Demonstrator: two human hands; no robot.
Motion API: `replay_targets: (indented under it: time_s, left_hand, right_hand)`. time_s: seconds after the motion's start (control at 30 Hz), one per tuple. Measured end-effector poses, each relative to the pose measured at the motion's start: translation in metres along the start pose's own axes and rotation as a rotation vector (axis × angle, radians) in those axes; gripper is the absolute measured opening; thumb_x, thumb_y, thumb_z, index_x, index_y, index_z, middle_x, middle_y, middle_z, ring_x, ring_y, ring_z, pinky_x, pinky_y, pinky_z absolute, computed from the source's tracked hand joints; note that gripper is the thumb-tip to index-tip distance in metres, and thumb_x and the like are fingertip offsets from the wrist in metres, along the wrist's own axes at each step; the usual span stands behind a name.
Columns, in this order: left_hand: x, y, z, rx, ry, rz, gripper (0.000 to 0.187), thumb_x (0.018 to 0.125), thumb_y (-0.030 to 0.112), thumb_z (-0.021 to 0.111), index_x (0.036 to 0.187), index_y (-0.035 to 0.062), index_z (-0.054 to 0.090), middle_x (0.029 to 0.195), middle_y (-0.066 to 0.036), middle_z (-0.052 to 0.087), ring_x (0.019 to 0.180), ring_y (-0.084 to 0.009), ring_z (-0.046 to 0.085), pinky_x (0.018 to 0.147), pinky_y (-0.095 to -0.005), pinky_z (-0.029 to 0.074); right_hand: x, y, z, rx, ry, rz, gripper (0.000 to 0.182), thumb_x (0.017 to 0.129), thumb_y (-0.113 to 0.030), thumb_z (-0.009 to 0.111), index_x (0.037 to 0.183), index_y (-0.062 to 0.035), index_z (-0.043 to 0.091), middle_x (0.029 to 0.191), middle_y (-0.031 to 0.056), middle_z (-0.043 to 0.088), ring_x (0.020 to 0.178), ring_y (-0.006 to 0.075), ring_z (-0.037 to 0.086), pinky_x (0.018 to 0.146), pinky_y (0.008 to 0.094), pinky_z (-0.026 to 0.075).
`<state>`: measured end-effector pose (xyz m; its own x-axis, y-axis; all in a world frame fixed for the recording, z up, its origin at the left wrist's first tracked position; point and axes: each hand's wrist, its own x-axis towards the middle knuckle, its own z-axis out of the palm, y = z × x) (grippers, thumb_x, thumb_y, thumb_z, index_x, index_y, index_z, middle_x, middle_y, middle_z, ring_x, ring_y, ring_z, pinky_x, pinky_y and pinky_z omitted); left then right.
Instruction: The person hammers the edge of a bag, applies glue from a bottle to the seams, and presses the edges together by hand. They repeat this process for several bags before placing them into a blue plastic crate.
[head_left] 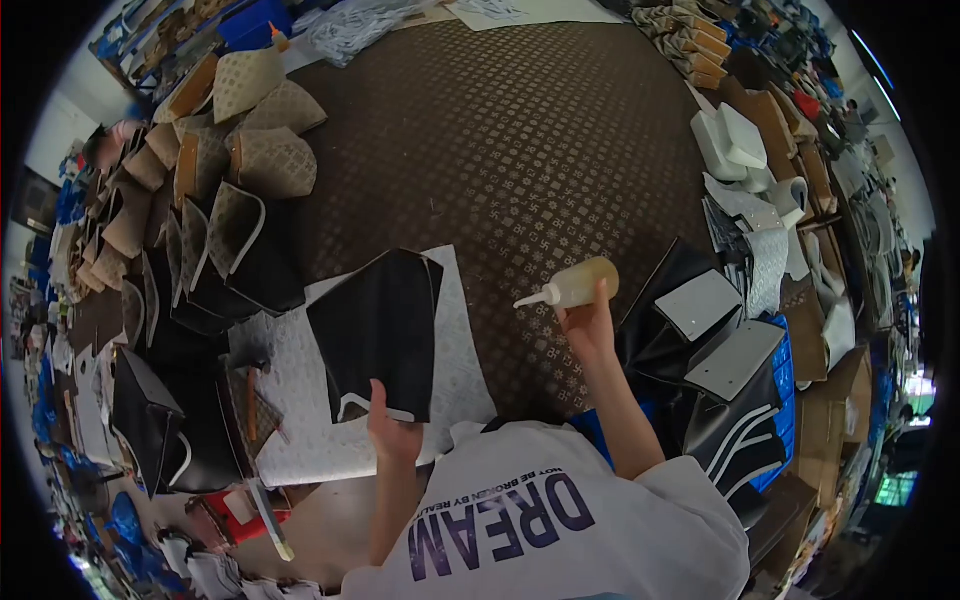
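My left hand grips the near edge of a black leather bag piece, with the thumb over it beside a white curved strip. The piece sits over a white patterned sheet. In my right hand is a squeeze bottle of pale yellowish liquid, tilted on its side. Its thin white nozzle points left, above the brown patterned table covering and apart from the black piece.
Black and beige bag pieces crowd the left side. A hammer lies on the sheet's left part. At right stand black pieces with grey panels, a blue crate and white foam blocks. A person is far left.
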<state>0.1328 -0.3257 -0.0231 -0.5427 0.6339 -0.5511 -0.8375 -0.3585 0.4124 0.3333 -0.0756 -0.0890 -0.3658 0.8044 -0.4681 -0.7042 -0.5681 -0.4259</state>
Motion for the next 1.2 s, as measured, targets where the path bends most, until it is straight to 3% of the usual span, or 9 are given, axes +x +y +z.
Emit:
replay_targets:
  time_s: [0.17,0.3,0.4,0.5,0.6,0.7,0.93,1.13,1.2]
  left_hand:
    - [-0.003,-0.011,-0.008,0.015,-0.025,-0.016,0.048,0.097,0.038,0.045,0.13,0.0026,0.046,0.126,-0.011,0.055,0.112,-0.0251,0.055,0.095,-0.0379,0.044]
    - [-0.01,-0.001,-0.017,0.003,-0.013,-0.081,0.05,0.098,0.039,0.043,0.131,0.0021,0.044,0.128,-0.01,0.054,0.115,-0.0255,0.054,0.096,-0.0378,0.043]
    - [-0.019,0.005,-0.018,0.039,-0.029,-0.032,0.054,0.098,0.041,0.041,0.136,0.0029,0.038,0.134,-0.011,0.047,0.122,-0.0253,0.047,0.103,-0.0394,0.037]
    - [-0.022,0.007,-0.02,-0.051,-0.036,-0.02,0.052,0.097,0.039,0.043,0.133,0.0029,0.041,0.13,-0.011,0.051,0.116,-0.0262,0.052,0.097,-0.0391,0.042]
    - [-0.025,0.01,-0.025,-0.064,-0.024,-0.062,0.052,0.097,0.039,0.044,0.134,0.0034,0.04,0.131,-0.011,0.051,0.118,-0.0266,0.051,0.098,-0.0395,0.041]
    - [-0.03,0.011,-0.02,-0.037,0.038,-0.053,0.052,0.097,0.039,0.045,0.135,0.0034,0.04,0.132,-0.011,0.05,0.119,-0.0268,0.05,0.1,-0.0398,0.04]
    - [-0.034,0.012,-0.03,-0.102,-0.02,-0.059,0.053,0.096,0.041,0.045,0.135,0.0043,0.041,0.131,-0.011,0.05,0.119,-0.0264,0.05,0.1,-0.0402,0.04]
    - [-0.036,0.015,-0.036,-0.096,-0.031,-0.092,0.056,0.095,0.043,0.047,0.134,0.0028,0.041,0.132,-0.012,0.05,0.12,-0.0265,0.05,0.1,-0.0401,0.04]
    - [-0.036,0.016,-0.039,-0.116,-0.04,-0.106,0.055,0.095,0.041,0.049,0.134,0.0026,0.041,0.132,-0.011,0.05,0.12,-0.0266,0.05,0.1,-0.0401,0.04]
  right_hand:
    - [-0.002,-0.004,0.047,-0.214,-0.266,-0.135,0.066,0.089,-0.051,0.054,0.135,-0.0083,0.035,0.132,0.0115,0.045,0.125,0.034,0.042,0.107,0.0482,0.034]
    - [-0.023,-0.021,0.106,0.184,-0.55,-0.034,0.062,0.095,-0.046,0.043,0.14,-0.0056,0.03,0.137,0.017,0.038,0.131,0.0376,0.034,0.11,0.0503,0.029]
    - [-0.025,-0.025,0.129,-0.01,-0.639,-0.108,0.06,0.094,-0.038,0.047,0.142,-0.0069,0.029,0.141,0.0142,0.036,0.133,0.037,0.031,0.11,0.0503,0.028]
    - [-0.016,-0.026,0.128,-0.305,-0.692,-0.122,0.067,0.089,-0.035,0.058,0.143,-0.0084,0.027,0.141,0.0128,0.036,0.134,0.0364,0.029,0.11,0.0502,0.029]
    - [-0.027,-0.016,0.155,-0.243,-0.803,-0.029,0.073,0.084,-0.034,0.067,0.141,-0.0088,0.03,0.139,0.0132,0.038,0.134,0.0355,0.031,0.109,0.0493,0.031]
    - [-0.031,0.001,0.17,-0.352,-0.755,-0.053,0.073,0.082,-0.033,0.071,0.139,-0.0092,0.032,0.137,0.0116,0.041,0.131,0.0338,0.036,0.107,0.0482,0.034]
    - [-0.027,0.026,0.171,-0.437,-0.448,-0.141,0.053,0.085,-0.025,0.069,0.128,-0.0089,0.043,0.125,0.0058,0.051,0.113,0.0208,0.053,0.094,0.0391,0.047]
    - [-0.023,0.025,0.168,-0.382,-0.315,-0.086,0.046,0.086,-0.021,0.069,0.123,-0.0112,0.043,0.116,0.0055,0.054,0.107,0.0191,0.057,0.088,0.0351,0.051]
    - [-0.023,0.022,0.166,-0.378,-0.319,-0.1,0.053,0.084,-0.02,0.07,0.126,-0.0106,0.041,0.118,0.006,0.053,0.108,0.0199,0.055,0.09,0.0356,0.05]
